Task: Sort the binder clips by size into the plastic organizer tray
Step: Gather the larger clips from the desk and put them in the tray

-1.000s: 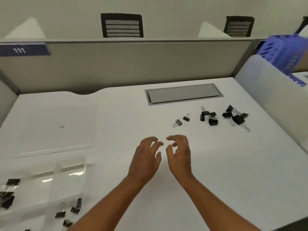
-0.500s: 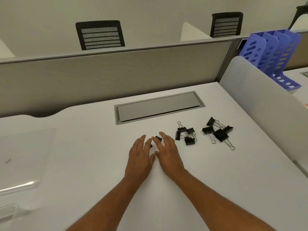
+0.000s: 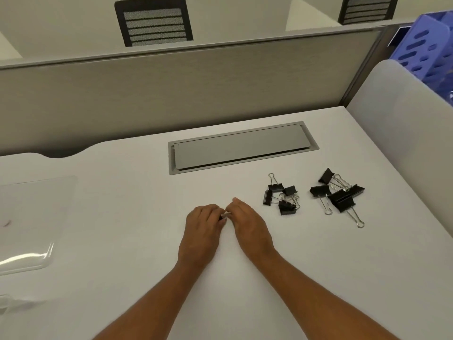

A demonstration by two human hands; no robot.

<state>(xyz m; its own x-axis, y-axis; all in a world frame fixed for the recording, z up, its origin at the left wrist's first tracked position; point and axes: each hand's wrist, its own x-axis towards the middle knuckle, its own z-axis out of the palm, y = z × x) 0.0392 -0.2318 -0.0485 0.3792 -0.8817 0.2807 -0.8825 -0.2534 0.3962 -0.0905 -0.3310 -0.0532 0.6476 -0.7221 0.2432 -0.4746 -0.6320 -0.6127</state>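
My left hand (image 3: 202, 231) and my right hand (image 3: 248, 225) lie close together on the white desk, fingers curled down. Between their fingertips shows a bit of a small black binder clip (image 3: 223, 216) with a silver wire handle. The left fingers pinch it. The right thumb and fingers close on a small clip too, mostly hidden under the hand. To the right lies a cluster of medium black clips (image 3: 282, 198). Further right is a pile of large black clips (image 3: 342, 196). Only a clear corner of the organizer tray (image 3: 9, 304) shows at the lower left edge.
A clear plastic lid (image 3: 36, 217) lies flat at the left. A grey cable hatch (image 3: 242, 149) is set into the desk behind the clips. A grey partition runs along the back, a pale side panel (image 3: 404, 143) at the right, a blue file rack (image 3: 426, 50) beyond it.
Both hands moved forward to the two small clips and their fingers curled down onto them. The view swung right, so the tray has almost left the frame.
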